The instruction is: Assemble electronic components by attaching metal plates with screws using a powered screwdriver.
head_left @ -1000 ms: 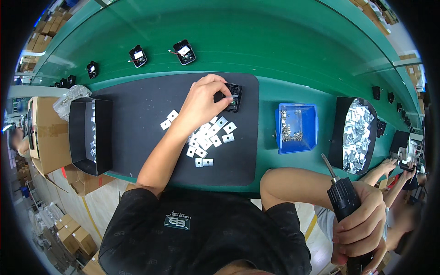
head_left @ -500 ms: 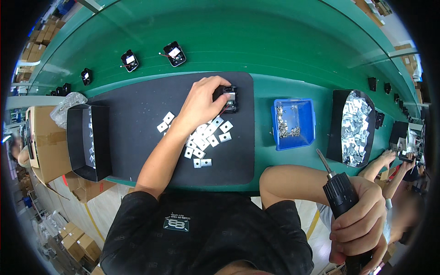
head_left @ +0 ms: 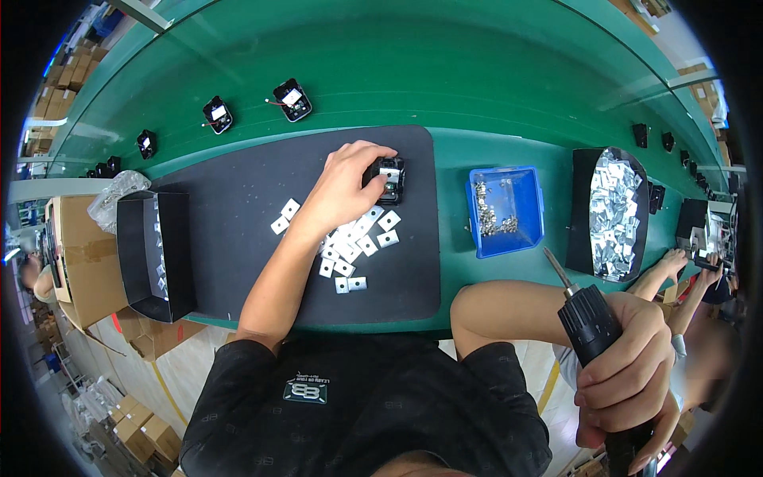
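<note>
On the dark work mat, my left hand (head_left: 343,191) grips a small black plastic housing (head_left: 395,193) from its left side, thumb and fingers at its edge. A silver metal plate (head_left: 390,174) shows in the top of the housing. Just below my left hand lies a loose heap of small silver plates (head_left: 346,253), each with a dark hole. My right hand (head_left: 628,374) is wrapped round a black electric screwdriver (head_left: 586,322) at the lower right, its bit pointing up and left, apart from the housing.
A blue bin (head_left: 543,215) of small screws stands right of the mat (head_left: 238,262). Beyond it is a black box (head_left: 582,211) full of silver plates; another black box (head_left: 176,246) stands left. Black housings (head_left: 292,100) sit on the green belt (head_left: 445,87). A co-worker's hands (head_left: 674,264) are far right.
The thumb of my left hand has shifted off the silver plate toward the housing's edge, so more of the housing shows. My right hand keeps the screwdriver in nearly the same place.
</note>
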Demonstrator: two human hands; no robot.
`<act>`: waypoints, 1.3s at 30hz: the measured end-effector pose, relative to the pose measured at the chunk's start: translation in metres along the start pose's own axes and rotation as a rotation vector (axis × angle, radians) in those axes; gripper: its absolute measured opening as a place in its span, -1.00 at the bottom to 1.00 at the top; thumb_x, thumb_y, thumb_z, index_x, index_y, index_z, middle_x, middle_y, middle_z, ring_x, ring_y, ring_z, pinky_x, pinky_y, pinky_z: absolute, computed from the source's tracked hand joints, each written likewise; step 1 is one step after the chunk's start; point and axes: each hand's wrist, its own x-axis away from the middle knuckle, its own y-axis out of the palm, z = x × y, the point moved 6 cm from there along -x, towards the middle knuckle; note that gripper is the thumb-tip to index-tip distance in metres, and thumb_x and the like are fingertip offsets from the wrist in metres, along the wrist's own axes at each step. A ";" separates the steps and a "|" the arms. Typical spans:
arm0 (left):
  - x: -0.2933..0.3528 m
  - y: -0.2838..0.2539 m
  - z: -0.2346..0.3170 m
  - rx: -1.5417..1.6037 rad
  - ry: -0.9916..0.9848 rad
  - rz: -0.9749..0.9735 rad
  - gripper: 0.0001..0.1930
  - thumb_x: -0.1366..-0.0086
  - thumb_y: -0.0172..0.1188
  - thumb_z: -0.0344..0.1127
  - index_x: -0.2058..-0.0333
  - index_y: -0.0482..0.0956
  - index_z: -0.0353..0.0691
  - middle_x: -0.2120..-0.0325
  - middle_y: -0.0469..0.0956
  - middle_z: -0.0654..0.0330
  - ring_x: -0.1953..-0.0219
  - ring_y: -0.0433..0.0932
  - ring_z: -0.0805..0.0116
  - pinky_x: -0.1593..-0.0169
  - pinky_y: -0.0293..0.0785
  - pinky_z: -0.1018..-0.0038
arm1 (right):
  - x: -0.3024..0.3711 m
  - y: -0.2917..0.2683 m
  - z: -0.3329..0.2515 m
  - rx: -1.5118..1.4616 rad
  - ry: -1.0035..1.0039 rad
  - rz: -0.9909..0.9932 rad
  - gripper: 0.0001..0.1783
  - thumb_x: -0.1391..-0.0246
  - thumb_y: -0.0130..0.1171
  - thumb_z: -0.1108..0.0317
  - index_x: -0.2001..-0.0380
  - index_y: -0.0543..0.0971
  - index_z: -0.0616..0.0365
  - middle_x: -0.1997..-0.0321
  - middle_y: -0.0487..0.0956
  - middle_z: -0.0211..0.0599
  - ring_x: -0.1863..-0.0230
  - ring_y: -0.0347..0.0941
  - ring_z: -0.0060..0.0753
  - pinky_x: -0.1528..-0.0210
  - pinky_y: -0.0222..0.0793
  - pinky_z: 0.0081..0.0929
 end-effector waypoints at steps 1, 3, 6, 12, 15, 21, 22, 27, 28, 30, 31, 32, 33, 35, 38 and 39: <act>-0.001 0.001 -0.001 0.030 -0.061 -0.051 -0.69 -0.08 0.13 -0.46 0.13 0.55 -0.26 0.23 0.51 0.03 0.15 0.45 0.07 0.02 0.33 0.24 | 0.000 -0.001 -0.001 0.005 0.001 0.000 -0.64 0.18 0.43 0.42 0.23 0.59 -0.06 0.61 0.56 -0.53 0.65 0.52 -0.64 0.53 0.52 -0.69; -0.002 0.001 -0.001 0.059 -0.120 -0.105 -0.68 -0.09 0.14 -0.48 0.13 0.56 -0.24 0.26 0.50 0.04 0.18 0.46 0.08 0.04 0.35 0.26 | -0.001 -0.002 -0.001 -0.056 0.002 -0.034 -0.64 0.19 0.42 0.44 0.24 0.60 -0.07 0.62 0.56 -0.51 0.65 0.52 -0.63 0.53 0.51 -0.69; -0.002 0.001 -0.002 0.122 -0.187 -0.162 -0.66 -0.09 0.14 -0.53 0.11 0.57 -0.19 0.33 0.46 0.08 0.27 0.46 0.15 0.14 0.39 0.33 | 0.002 0.000 -0.007 0.061 0.006 0.028 -0.65 0.18 0.42 0.44 0.24 0.60 -0.08 0.62 0.56 -0.49 0.65 0.52 -0.60 0.53 0.53 -0.67; 0.001 0.002 -0.002 0.182 -0.285 -0.204 -0.61 -0.08 0.10 -0.57 0.06 0.56 -0.18 0.28 0.45 0.11 0.37 0.44 0.28 0.24 0.40 0.37 | 0.006 0.000 -0.007 -0.008 -0.059 0.069 -0.62 0.19 0.42 0.45 0.22 0.60 -0.08 0.63 0.56 -0.49 0.66 0.52 -0.60 0.56 0.52 -0.65; 0.001 0.000 0.006 0.189 -0.225 -0.144 -0.58 -0.08 0.09 -0.56 0.03 0.52 -0.21 0.17 0.47 0.09 0.32 0.47 0.29 0.21 0.42 0.40 | 0.007 -0.001 -0.010 -0.026 -0.078 0.033 -0.59 0.20 0.43 0.46 0.21 0.59 -0.09 0.61 0.57 -0.49 0.66 0.52 -0.60 0.56 0.52 -0.65; -0.025 -0.005 0.082 0.108 0.230 0.070 -0.69 -0.05 0.16 -0.50 0.16 0.57 -0.23 0.22 0.57 0.13 0.22 0.54 0.24 0.14 0.45 0.41 | 0.007 -0.004 -0.017 0.048 -0.086 0.057 -0.60 0.18 0.42 0.44 0.20 0.59 -0.12 0.60 0.58 -0.48 0.65 0.53 -0.58 0.55 0.52 -0.63; -0.029 0.006 0.097 0.071 0.346 0.015 -0.73 -0.07 0.18 -0.48 0.20 0.58 -0.23 0.27 0.58 0.11 0.23 0.56 0.20 0.14 0.47 0.39 | 0.007 -0.005 -0.018 0.065 -0.085 0.066 -0.60 0.18 0.42 0.44 0.20 0.59 -0.12 0.60 0.57 -0.48 0.65 0.52 -0.58 0.55 0.52 -0.63; -0.050 0.093 0.145 -0.296 0.542 -0.373 -0.89 -0.09 0.19 -0.40 0.39 0.55 -0.28 0.45 0.54 0.08 0.30 0.59 0.09 0.29 0.56 0.27 | 0.007 -0.003 -0.030 0.176 -0.033 0.078 -0.59 0.18 0.42 0.46 0.19 0.58 -0.11 0.59 0.57 -0.47 0.64 0.53 -0.59 0.53 0.53 -0.63; -0.053 0.109 0.144 -0.443 0.513 -0.432 -0.89 -0.06 0.19 -0.42 0.40 0.58 -0.30 0.44 0.55 0.06 0.33 0.62 0.11 0.33 0.58 0.30 | 0.009 -0.003 -0.031 0.177 -0.030 0.068 -0.57 0.19 0.43 0.46 0.19 0.57 -0.11 0.59 0.57 -0.47 0.64 0.53 -0.59 0.52 0.53 -0.63; -0.055 0.131 0.148 -0.559 0.497 -0.483 -0.91 -0.01 0.21 -0.44 0.46 0.62 -0.27 0.45 0.59 0.06 0.34 0.64 0.15 0.35 0.59 0.33 | 0.010 -0.003 -0.034 0.182 -0.032 0.052 -0.56 0.19 0.43 0.46 0.18 0.57 -0.11 0.59 0.57 -0.47 0.64 0.53 -0.59 0.52 0.53 -0.64; -0.056 0.141 0.146 -0.670 0.477 -0.538 -0.93 0.05 0.23 -0.46 0.52 0.66 -0.25 0.46 0.63 0.05 0.36 0.65 0.19 0.37 0.60 0.37 | 0.010 -0.002 -0.036 0.192 -0.028 0.048 -0.55 0.19 0.43 0.46 0.17 0.56 -0.11 0.59 0.57 -0.47 0.63 0.53 -0.59 0.52 0.53 -0.64; -0.060 0.146 0.146 -0.673 0.483 -0.533 -0.93 0.05 0.23 -0.46 0.52 0.66 -0.25 0.46 0.63 0.05 0.36 0.65 0.19 0.37 0.60 0.37 | 0.009 -0.003 -0.037 0.200 -0.024 0.046 -0.54 0.19 0.44 0.47 0.15 0.55 -0.11 0.59 0.57 -0.46 0.63 0.53 -0.58 0.52 0.52 -0.64; -0.062 0.153 0.141 -0.706 0.467 -0.621 -0.92 0.04 0.24 -0.45 0.50 0.66 -0.25 0.44 0.64 0.08 0.35 0.66 0.22 0.36 0.61 0.39 | 0.010 -0.003 -0.039 0.203 -0.029 0.044 -0.54 0.19 0.44 0.47 0.15 0.55 -0.11 0.59 0.57 -0.46 0.63 0.53 -0.58 0.52 0.52 -0.64; -0.064 0.161 0.134 -0.745 0.449 -0.708 -0.90 0.04 0.25 -0.45 0.48 0.67 -0.25 0.42 0.65 0.10 0.34 0.67 0.25 0.36 0.61 0.42 | 0.011 -0.003 -0.039 0.170 -0.005 0.008 -0.54 0.18 0.43 0.46 0.15 0.55 -0.11 0.58 0.57 -0.46 0.62 0.54 -0.57 0.50 0.53 -0.63; -0.064 0.163 0.134 -0.718 0.457 -0.723 -0.93 0.06 0.24 -0.47 0.52 0.63 -0.27 0.45 0.64 0.02 0.34 0.67 0.19 0.33 0.62 0.39 | 0.009 -0.006 -0.038 0.172 -0.033 0.010 -0.54 0.17 0.44 0.45 0.14 0.54 -0.10 0.57 0.57 -0.45 0.61 0.55 -0.57 0.49 0.54 -0.62; -0.065 0.161 0.134 -0.697 0.466 -0.691 -0.95 0.06 0.23 -0.47 0.54 0.63 -0.27 0.48 0.63 0.03 0.36 0.66 0.19 0.34 0.62 0.39 | 0.009 -0.008 -0.037 0.167 -0.038 0.008 -0.54 0.17 0.44 0.45 0.14 0.54 -0.10 0.57 0.57 -0.45 0.61 0.55 -0.57 0.49 0.54 -0.62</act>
